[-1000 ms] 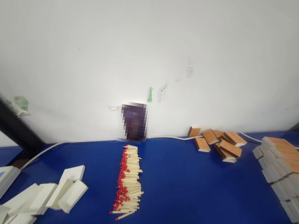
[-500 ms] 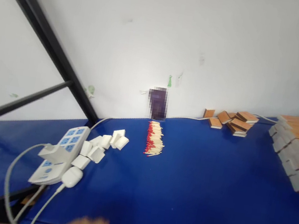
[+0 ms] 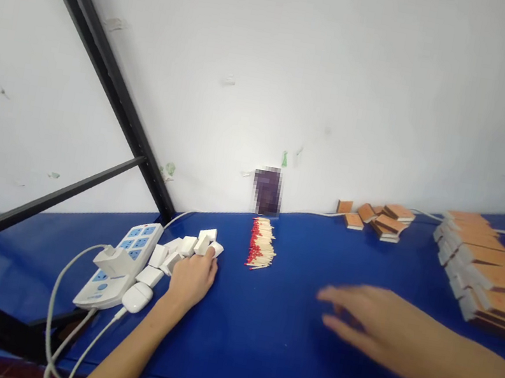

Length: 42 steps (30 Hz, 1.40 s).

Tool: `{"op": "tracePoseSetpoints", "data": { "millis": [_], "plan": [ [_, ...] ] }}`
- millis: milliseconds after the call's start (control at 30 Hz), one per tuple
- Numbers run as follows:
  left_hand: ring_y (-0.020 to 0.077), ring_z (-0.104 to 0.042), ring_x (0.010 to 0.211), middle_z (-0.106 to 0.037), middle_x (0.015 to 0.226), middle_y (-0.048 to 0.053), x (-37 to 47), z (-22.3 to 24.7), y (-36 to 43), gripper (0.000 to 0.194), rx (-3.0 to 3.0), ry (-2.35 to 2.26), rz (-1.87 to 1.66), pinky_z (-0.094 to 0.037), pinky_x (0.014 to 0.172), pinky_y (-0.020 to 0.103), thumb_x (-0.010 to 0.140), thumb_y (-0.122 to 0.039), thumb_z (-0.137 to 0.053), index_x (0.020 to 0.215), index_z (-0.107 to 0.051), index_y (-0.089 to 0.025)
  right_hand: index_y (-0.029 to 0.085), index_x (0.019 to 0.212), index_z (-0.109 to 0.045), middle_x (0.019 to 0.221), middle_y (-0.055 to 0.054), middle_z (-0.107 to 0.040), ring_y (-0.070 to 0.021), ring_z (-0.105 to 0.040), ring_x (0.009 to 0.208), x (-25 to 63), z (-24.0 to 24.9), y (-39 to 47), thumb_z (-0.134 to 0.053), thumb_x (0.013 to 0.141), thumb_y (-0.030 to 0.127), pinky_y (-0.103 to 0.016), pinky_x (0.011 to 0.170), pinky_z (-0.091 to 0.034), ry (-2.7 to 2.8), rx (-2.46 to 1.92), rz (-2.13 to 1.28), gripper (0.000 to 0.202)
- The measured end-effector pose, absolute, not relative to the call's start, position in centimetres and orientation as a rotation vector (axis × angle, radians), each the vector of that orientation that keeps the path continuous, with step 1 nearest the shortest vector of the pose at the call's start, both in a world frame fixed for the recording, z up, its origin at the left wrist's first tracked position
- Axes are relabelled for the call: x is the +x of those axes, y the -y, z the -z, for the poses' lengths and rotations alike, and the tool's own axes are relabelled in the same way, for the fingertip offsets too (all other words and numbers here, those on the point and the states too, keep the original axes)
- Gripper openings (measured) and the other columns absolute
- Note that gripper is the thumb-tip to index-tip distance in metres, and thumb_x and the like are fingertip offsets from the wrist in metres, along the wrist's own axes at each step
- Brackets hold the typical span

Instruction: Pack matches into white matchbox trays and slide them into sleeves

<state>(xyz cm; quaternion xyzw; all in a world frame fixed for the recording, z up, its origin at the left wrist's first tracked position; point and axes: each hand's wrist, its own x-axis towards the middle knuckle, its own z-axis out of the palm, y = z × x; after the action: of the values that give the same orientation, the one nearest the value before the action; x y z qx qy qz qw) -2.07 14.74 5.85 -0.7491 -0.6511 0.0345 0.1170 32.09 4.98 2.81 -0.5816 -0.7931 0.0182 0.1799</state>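
— Where is the left hand [image 3: 193,276]?
— It is at the left side of the blue table [image 3: 276,335]. Its fingertips touch one white block [image 3: 216,249], at the right end of the group of white blocks [image 3: 159,255]. I cannot tell if the fingers are closed on it.
— And the right hand [image 3: 358,310]?
— It is above the right part of the table, with the fingers apart and a little blurred. It is open.
— What lies between the hands?
— Farther back, near the wall [image 3: 370,92], there is a column of matches [image 3: 263,245], with the red heads to the left.
— What is on each side?
— On the left, a power strip [image 3: 111,294] and a rounded white case [image 3: 137,297]. On the far right, some loose orange-topped boxes [image 3: 353,221], and more to the right, a stack of similar boxes [image 3: 487,260].
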Motion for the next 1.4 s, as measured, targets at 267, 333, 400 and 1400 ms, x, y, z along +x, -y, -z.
{"op": "tracePoseSetpoints", "data": {
  "millis": [267, 333, 400, 1400],
  "plan": [
    [0.0226, -0.061, 0.089, -0.061, 0.096, 0.007, -1.1, -5.6, -8.5, 0.028, -2.590, 1.677, 0.425, -0.047, 0.080, 0.036, 0.098, -0.030, -0.033, 0.096, -0.059, -0.021, 0.008, 0.138, -0.041, 0.144, -0.030, -0.033, -0.0324, -0.065, 0.099, 32.1, -5.5, -18.6, -0.035, 0.095, 0.036, -0.044, 0.081, -0.049, 1.999, -2.302, 0.096, 0.052],
    [0.0230, -0.058, 0.099, -0.057, 0.112, 0.009, -0.4, -5.2, -7.4, 0.027, -2.700, 1.597, 0.564, -0.048, 0.085, 0.037, 0.098, -0.033, -0.035, 0.094, -0.060, -0.022, 0.007, 0.137, -0.042, 0.143, -0.031, -0.032, -0.0327, -0.064, 0.101, 32.5, -4.5, -19.1, -0.031, 0.097, 0.039, -0.043, 0.081, -0.049, 1.946, -2.319, 0.091, 0.052],
    [0.0236, -0.056, 0.106, -0.054, 0.123, 0.009, 0.1, -4.8, -7.0, 0.027, -2.725, 1.583, 0.679, -0.046, 0.092, 0.040, 0.098, -0.032, -0.036, 0.093, -0.060, -0.021, 0.011, 0.136, -0.043, 0.143, -0.027, -0.033, -0.0310, -0.064, 0.101, 32.8, -3.9, -19.0, -0.032, 0.097, 0.040, -0.041, 0.081, -0.049, 1.926, -2.289, 0.102, 0.050],
    [0.0275, -0.050, 0.121, -0.057, 0.130, 0.008, 0.2, -2.2, -5.0, 0.041, -2.409, 1.743, 0.565, -0.042, 0.098, 0.050, 0.096, -0.042, -0.039, 0.133, -0.052, -0.030, 0.025, 0.121, -0.064, 0.107, -0.005, -0.069, -0.0188, -0.064, 0.095, 23.5, -2.3, -15.0, -0.048, 0.092, 0.026, -0.028, 0.081, -0.045, 2.447, -1.100, -0.107, 0.033]
  ]
}}
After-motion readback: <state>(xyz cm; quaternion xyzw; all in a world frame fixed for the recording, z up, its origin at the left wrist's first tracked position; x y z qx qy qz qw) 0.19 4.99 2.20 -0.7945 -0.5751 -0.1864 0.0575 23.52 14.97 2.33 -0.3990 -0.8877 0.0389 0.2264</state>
